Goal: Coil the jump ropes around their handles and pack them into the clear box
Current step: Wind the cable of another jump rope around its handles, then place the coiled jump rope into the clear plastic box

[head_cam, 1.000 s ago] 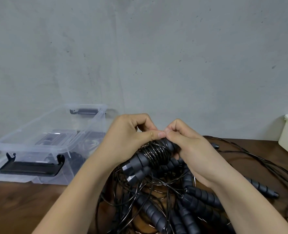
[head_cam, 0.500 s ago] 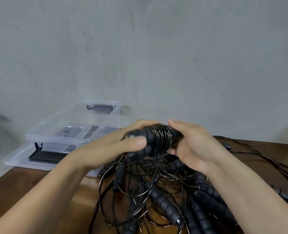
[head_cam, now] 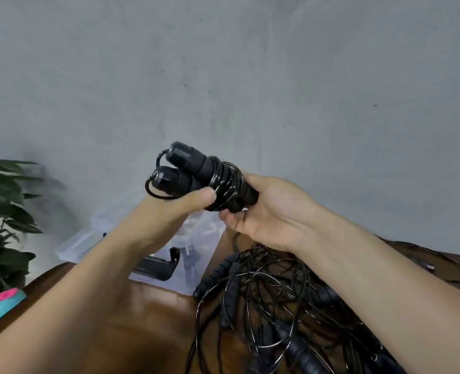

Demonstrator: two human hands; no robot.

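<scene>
I count one coiled jump rope (head_cam: pixel 220 182) with two handles (head_cam: pixel 169 180), one clear box (head_cam: pixel 73 247), one plant (head_cam: pixel 5 211); tangled ropes (head_cam: pixel 277 306) past counting.

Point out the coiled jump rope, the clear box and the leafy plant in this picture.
coiled jump rope (head_cam: pixel 225 182), head view, on the cord wound round the handles.
clear box (head_cam: pixel 196 247), head view, on its see-through wall between the forearms.
leafy plant (head_cam: pixel 5 211), head view, on a dark leaf.

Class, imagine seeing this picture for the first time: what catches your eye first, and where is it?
A coiled jump rope is held up at centre against the grey wall by the left hand and right hand. Below right, a tangle of loose ropes sprawls over the brown table, with the clear box behind the left forearm.
</scene>
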